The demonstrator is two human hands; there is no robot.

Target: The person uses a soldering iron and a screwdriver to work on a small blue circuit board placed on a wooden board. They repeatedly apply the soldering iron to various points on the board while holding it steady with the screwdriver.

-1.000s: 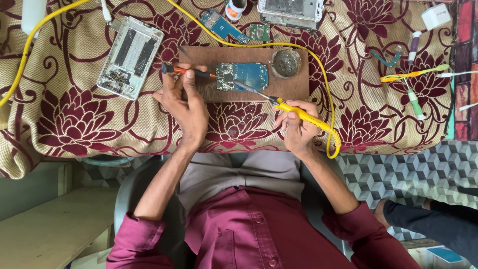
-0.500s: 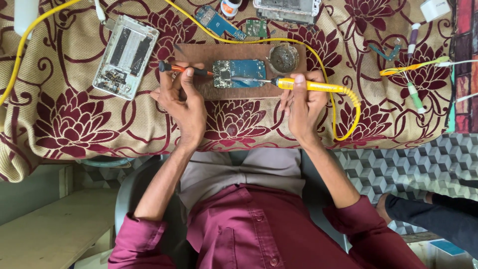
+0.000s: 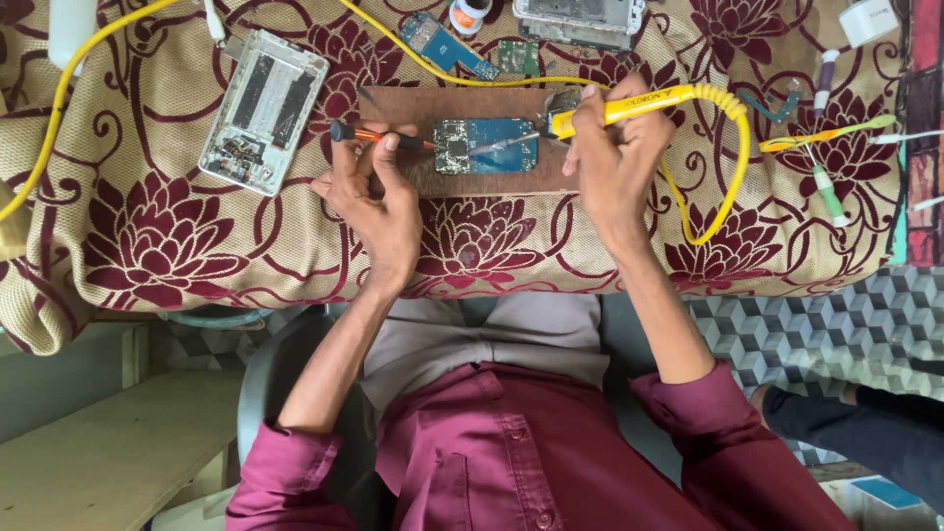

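Holding a yellow iron (image 3: 629,103) in a closed grip, right hand (image 3: 615,157) angles its tip down onto the blue board (image 3: 487,146), which lies on a wooden block (image 3: 472,177) that spares the cloth (image 3: 147,236) below. Left hand (image 3: 374,197) pinches an orange tool (image 3: 379,136), its point at the board's left edge, likely steadying it. An opened phone shell (image 3: 264,108) lies far left, well apart.

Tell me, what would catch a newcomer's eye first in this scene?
Probably the bright yellow soldering iron in the right hand, its tip down on a small blue circuit board lying on a brown wooden block at the middle of the table. The left hand steadies an orange-handled tool at the board's left edge. All this sits on a cream cloth with big maroon flowers.
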